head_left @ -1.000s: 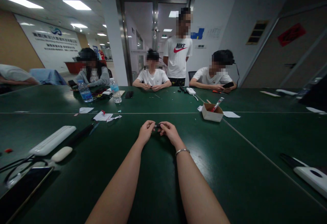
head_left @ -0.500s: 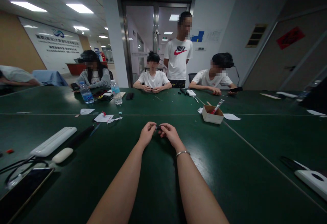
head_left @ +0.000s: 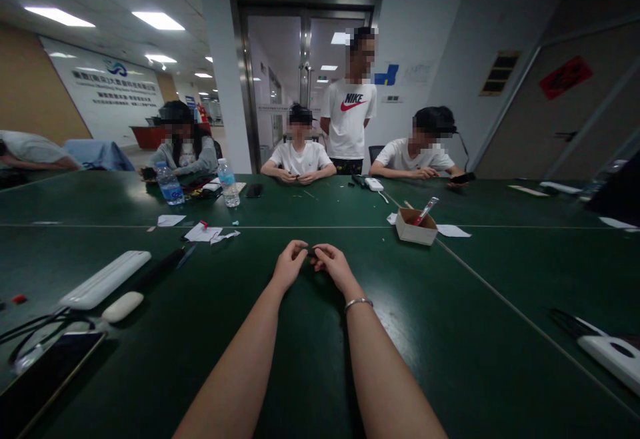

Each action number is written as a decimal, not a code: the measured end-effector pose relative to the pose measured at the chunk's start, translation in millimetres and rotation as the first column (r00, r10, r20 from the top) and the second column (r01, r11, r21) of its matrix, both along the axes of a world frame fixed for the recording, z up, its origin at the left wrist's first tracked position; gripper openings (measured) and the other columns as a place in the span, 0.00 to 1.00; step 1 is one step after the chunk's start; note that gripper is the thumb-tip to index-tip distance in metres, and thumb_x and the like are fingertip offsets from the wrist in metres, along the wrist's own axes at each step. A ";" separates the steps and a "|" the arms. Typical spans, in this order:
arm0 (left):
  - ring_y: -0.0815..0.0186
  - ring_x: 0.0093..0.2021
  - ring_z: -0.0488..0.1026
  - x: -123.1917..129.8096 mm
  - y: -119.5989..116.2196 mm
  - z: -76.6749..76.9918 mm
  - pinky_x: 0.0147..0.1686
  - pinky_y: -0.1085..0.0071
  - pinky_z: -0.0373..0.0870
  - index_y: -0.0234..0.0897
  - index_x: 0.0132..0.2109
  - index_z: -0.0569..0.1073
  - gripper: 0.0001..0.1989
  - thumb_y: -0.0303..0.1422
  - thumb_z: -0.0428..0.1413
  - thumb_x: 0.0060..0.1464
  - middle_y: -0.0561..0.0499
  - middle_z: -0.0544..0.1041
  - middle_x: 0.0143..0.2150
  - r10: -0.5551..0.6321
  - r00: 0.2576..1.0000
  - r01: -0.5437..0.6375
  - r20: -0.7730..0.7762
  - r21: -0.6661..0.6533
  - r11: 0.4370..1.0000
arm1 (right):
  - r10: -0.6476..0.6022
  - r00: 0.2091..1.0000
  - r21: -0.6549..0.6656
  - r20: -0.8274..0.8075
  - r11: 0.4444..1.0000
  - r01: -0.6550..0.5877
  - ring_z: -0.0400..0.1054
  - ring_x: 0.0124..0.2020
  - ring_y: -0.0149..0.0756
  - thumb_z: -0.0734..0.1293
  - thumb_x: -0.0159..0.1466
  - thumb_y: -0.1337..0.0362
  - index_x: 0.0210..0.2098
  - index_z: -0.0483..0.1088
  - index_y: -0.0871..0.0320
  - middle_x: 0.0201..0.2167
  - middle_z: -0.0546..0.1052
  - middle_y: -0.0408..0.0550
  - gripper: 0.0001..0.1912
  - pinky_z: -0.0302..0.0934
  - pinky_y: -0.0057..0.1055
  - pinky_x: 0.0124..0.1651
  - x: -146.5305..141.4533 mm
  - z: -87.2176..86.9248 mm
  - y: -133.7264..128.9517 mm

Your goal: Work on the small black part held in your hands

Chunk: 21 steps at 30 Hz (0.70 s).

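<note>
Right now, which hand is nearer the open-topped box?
Right. The right hand is left of the open-topped box in the picture and nearer the camera; the left hand is farther left, beyond the right hand from the box.

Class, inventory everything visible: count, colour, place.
Small object: one, black, between hands
Tabletop: one, green, foreground
Open box: one, tan, centre right
Bottles: two, clear blue, left
Smartphone: one, black, lower left
Oblong device: one, white, left
Rounded item: one, white, left
Paper scraps: several, white, table
Device: one, white, right edge
Distant clutter: several, mixed, far side
Other people: five, mostly white tops, background
Glass doors: two, clear, back wall
Wall sign: one, white, back left
Door decoration: one, red, back right
Ceiling lights: several, white, overhead
Bracelet: one, silver, right wrist
Left hand: one, beside small object
Right hand: one, holding small object
</note>
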<state>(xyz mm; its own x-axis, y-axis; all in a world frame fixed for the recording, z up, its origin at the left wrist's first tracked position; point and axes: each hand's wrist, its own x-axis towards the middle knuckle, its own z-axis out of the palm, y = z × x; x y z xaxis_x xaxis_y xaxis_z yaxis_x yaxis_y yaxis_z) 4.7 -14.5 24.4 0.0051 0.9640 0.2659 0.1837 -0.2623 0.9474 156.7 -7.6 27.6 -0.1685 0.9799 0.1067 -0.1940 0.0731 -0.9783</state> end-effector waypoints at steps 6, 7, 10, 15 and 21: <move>0.66 0.38 0.71 -0.1 -1.3 0.7 0.39 0.70 0.67 0.38 0.42 0.71 0.10 0.36 0.52 0.53 0.50 0.74 0.37 -0.018 1.000 0.017 0.024 0.049 0.999 | 0.002 1.000 -0.002 0.006 1.000 -0.002 0.66 0.18 0.29 0.72 0.50 0.53 0.36 0.71 0.60 0.20 0.75 0.43 0.20 0.61 0.27 0.25 0.1 -0.6 1.3; 0.66 0.39 0.71 -0.2 -1.5 0.9 0.41 0.69 0.66 0.38 0.42 0.71 0.10 0.35 0.53 0.53 0.50 0.74 0.37 -0.015 1.000 0.014 0.016 0.067 0.998 | 0.002 1.000 -0.002 0.005 1.000 -0.002 0.66 0.18 0.29 0.72 0.50 0.53 0.36 0.71 0.60 0.20 0.75 0.43 0.20 0.61 0.27 0.25 -0.1 -0.9 1.6; 0.65 0.41 0.72 -0.7 -2.4 1.8 0.44 0.68 0.66 0.37 0.42 0.71 0.10 0.36 0.53 0.53 0.49 0.74 0.39 0.002 1.000 -0.003 0.012 0.081 0.997 | 0.000 1.000 -0.003 0.003 1.000 0.000 0.66 0.18 0.29 0.72 0.50 0.53 0.36 0.71 0.60 0.20 0.75 0.43 0.20 0.61 0.28 0.25 -0.5 -0.9 1.5; 0.65 0.41 0.73 -2.2 -2.3 1.6 0.45 0.67 0.67 0.37 0.43 0.71 0.12 0.34 0.57 0.50 0.49 0.75 0.38 0.007 0.999 -0.009 0.034 0.079 0.997 | 0.005 1.000 0.005 0.005 1.000 -0.005 0.67 0.19 0.29 0.72 0.51 0.54 0.36 0.71 0.60 0.21 0.75 0.44 0.19 0.62 0.27 0.26 0.3 0.1 -0.1; 0.66 0.36 0.73 -1.7 0.8 -2.7 0.38 0.69 0.69 0.36 0.41 0.71 0.13 0.38 0.58 0.49 0.48 0.75 0.36 -0.008 0.992 0.005 0.128 0.028 1.000 | 0.005 1.000 0.002 0.000 1.000 -0.005 0.67 0.19 0.30 0.71 0.51 0.53 0.36 0.71 0.60 0.20 0.75 0.44 0.19 0.61 0.28 0.26 0.4 -2.8 2.3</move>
